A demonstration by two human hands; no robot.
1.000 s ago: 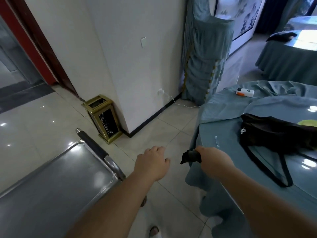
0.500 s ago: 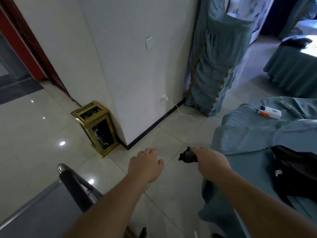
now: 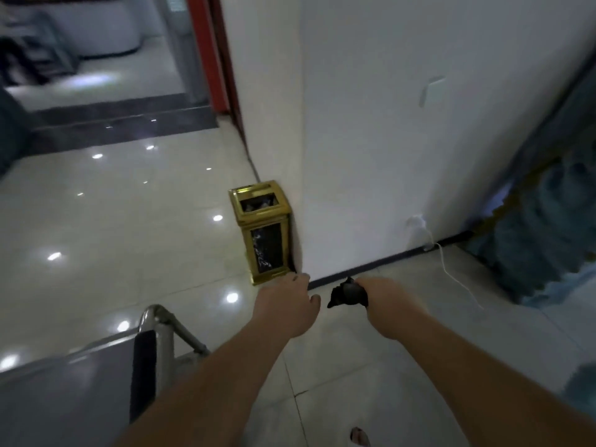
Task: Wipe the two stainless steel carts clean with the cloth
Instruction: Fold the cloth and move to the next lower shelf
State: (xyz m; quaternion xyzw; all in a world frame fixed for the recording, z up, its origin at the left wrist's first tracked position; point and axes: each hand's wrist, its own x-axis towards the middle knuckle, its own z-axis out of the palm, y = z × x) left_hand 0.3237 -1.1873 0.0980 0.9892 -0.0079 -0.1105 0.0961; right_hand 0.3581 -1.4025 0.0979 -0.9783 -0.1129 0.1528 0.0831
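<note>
A stainless steel cart (image 3: 64, 391) fills the bottom left, its steel top facing up and its handle with a black grip (image 3: 143, 372) at the near right end. My right hand (image 3: 383, 301) grips a bunched dark cloth (image 3: 348, 293) over the tiled floor, to the right of the cart. My left hand (image 3: 287, 304) hangs beside it with loosely curled fingers and holds nothing. Both hands are off the cart. Only one cart shows.
A gold waste bin (image 3: 263, 230) stands against the white wall corner ahead. A white cable (image 3: 451, 269) runs from a wall socket across the floor. Teal draped fabric (image 3: 548, 227) is at the right. A doorway with a red frame (image 3: 209, 53) opens at the back left.
The view has swung left: the teal-covered table and black bag have left the frame and the doorway has appeared. Both hands kept their pose, the cloth still held in the right.
</note>
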